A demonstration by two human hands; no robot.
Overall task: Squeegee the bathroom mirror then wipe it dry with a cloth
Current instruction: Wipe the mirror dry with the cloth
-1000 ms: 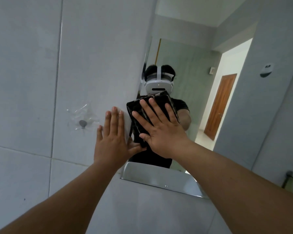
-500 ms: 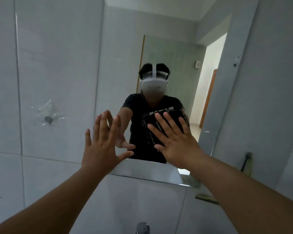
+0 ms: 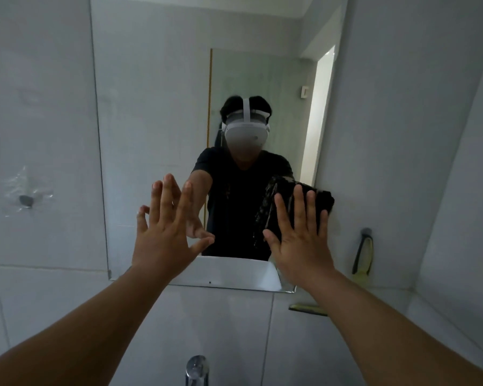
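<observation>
The right hand [image 3: 300, 240], fingers spread flat, has slid the dark cloth [image 3: 296, 206] rightward to the mirror's [image 3: 151, 107] lower right, the open left hand [image 3: 166, 232] hovering, so drying continues.

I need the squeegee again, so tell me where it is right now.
In the head view, the squeegee hangs on the tiled wall right of the mirror, beyond the right hand and its cloth.

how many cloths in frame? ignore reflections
1. A dark cloth is pressed flat against the lower right of the mirror under the right hand. The left hand is open and empty. More may lie out of view.
</observation>
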